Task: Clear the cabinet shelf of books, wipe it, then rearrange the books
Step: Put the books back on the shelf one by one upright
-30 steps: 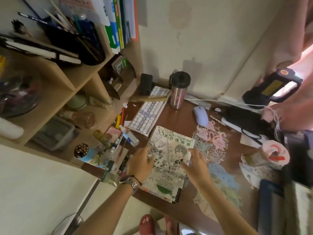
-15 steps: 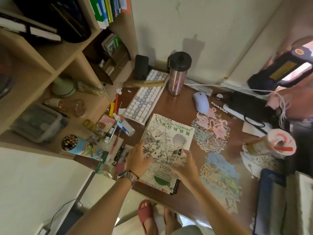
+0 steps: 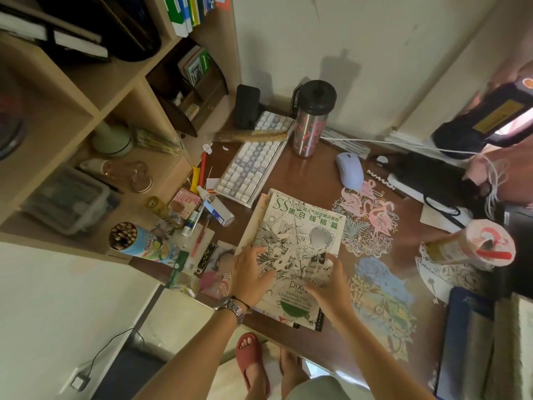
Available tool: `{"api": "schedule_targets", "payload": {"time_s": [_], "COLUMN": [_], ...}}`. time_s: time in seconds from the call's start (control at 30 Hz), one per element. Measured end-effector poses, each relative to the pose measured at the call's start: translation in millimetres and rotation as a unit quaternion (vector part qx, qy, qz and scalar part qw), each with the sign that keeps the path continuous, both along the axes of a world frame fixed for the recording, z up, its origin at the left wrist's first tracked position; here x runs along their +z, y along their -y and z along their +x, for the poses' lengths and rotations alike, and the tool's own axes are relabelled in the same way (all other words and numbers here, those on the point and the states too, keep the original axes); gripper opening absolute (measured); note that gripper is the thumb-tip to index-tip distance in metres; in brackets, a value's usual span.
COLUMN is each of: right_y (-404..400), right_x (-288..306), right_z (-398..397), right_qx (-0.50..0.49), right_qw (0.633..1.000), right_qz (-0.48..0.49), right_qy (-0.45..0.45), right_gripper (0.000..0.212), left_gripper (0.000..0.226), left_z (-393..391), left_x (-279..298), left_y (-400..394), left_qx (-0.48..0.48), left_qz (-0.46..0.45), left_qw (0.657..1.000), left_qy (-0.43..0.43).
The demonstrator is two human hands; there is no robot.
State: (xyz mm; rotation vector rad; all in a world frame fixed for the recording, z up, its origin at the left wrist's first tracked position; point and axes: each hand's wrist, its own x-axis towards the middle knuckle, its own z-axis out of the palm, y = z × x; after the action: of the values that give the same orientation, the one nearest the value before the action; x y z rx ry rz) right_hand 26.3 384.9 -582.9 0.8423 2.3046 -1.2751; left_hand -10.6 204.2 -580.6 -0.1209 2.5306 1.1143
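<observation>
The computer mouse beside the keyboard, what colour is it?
The computer mouse is pale lavender-white; head view.

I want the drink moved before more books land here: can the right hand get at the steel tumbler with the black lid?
Probably yes: the right hand rests on the manga book, and only bare brown desk lies between it and the tumbler.

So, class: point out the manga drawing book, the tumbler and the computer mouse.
manga drawing book (image 3: pixel 310 223): head view, upper cover.
tumbler (image 3: pixel 308 131): head view, steel body.
computer mouse (image 3: pixel 349 170): head view, top shell.
</observation>
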Motion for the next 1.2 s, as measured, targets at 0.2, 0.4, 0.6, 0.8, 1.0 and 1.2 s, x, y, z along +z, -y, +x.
{"api": "schedule_targets", "payload": {"time_s": [0.2,0.4,0.6,0.8,1.0,1.2], "right_y": [-2.8,-8.3,-14.1,-20.6,-37.0,-51.3], "right_x": [-0.8,-2.8,-2.6,4.0,51.6,80.7], "right_z": [1.4,1.3,3.1,6.1,11.1,14.9], "right_qx": [0.007,-0.011,-0.024,0.033,-0.025,-0.069], "right_qw": [1.0,0.998,0.994,0.999,0.97,0.942], "right_qz": [-0.01,-0.055,-0.108,-0.028,-0.202,-0.286], "right_qy": [-0.019,-0.017,-0.02,0.001,-0.132,-0.16], "right_gripper": [0.099,0.103,0.104,0.102,0.062,0.072], "left_gripper": [0.038,0.049,0.062,0.063,0.058,0.061], "left_z": [-6.3,-12.7,-18.6,-12.3,5.2,16.8], "left_x": [9.9,28.1,35.0,49.3,67.5,85.8], "left_y": [1.0,2.0,-3.7,-17.3,-50.9,-81.8], "left_qx": [0.063,0.055,0.015,0.002,-0.062,-0.149], "left_qz": [0.091,0.165,0.16,0.183,0.166,0.134], "left_qw": [0.993,0.985,0.987,0.982,0.981,0.974], "left_qy": [0.026,-0.002,0.008,-0.037,-0.085,-0.101]}}
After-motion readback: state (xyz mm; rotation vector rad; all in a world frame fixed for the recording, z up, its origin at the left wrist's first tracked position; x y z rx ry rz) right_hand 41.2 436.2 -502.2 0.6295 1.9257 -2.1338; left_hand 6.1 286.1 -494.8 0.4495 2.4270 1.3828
